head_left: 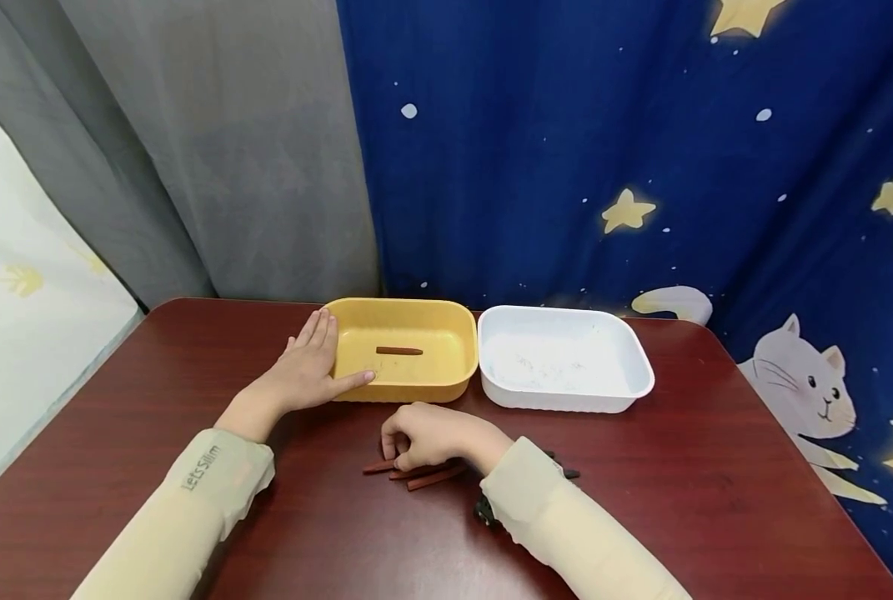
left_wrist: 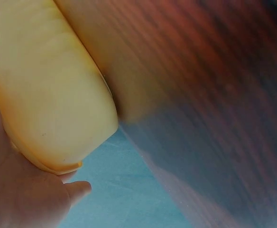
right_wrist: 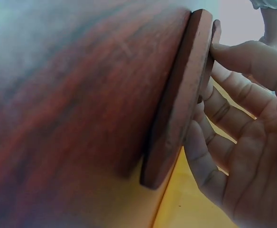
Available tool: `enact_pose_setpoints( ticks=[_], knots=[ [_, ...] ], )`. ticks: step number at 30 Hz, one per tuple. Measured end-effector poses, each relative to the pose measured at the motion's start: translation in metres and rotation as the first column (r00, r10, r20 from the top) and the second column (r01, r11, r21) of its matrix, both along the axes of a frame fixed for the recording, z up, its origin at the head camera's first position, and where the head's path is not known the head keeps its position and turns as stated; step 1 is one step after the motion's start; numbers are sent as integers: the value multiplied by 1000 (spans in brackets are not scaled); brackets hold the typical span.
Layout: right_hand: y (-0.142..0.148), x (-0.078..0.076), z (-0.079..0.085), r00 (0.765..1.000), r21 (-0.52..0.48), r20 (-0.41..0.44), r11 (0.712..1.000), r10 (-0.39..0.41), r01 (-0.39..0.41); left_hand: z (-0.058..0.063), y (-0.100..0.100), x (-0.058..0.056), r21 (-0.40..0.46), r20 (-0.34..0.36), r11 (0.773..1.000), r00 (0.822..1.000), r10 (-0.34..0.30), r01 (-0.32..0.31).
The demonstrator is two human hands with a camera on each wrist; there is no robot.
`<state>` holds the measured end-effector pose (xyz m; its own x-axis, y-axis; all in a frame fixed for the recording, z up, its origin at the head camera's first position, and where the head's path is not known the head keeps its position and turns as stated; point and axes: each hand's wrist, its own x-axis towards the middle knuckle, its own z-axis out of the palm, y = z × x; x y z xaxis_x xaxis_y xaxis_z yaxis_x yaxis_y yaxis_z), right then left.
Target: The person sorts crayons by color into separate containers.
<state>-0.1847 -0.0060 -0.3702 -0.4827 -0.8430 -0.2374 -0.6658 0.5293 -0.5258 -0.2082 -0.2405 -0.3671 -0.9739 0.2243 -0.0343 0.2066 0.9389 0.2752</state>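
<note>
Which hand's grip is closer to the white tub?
Right. The right-hand grip is in front of the white tub, off to its left. The left-hand grip is farther, at the left end of the yellow tub, with that tub in between.

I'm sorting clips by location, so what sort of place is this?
Perhaps an indoor corner, maybe for children's activities: a brown table stands before a blue curtain with stars and a cartoon cat, beside a grey curtain.
</note>
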Motion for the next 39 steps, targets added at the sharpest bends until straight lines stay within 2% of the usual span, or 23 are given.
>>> enact_pose_setpoints(
  ticks=[9,15,26,34,39],
  knots=[
    [5,-4,-2,999,-78,29,997,-16,18,1,-3,-5,-5,2,1000,1000,6,-6],
    [8,-6,5,1000,-140,15,990,4,-2,1,-3,-7,3,3,1000,1000,3,-3],
    [10,-6,20,999,-193,1,980,44,-43,1,-2,0,19,11,1000,1000,12,-12],
    [16,-14,35,999,-299,-36,954,0,-11,3,-1,0,9,-1,1000,1000,8,-8],
    [22,-20,42,999,-338,-21,940,-49,39,2,-1,2,11,3,1000,1000,3,-3]
  ],
)
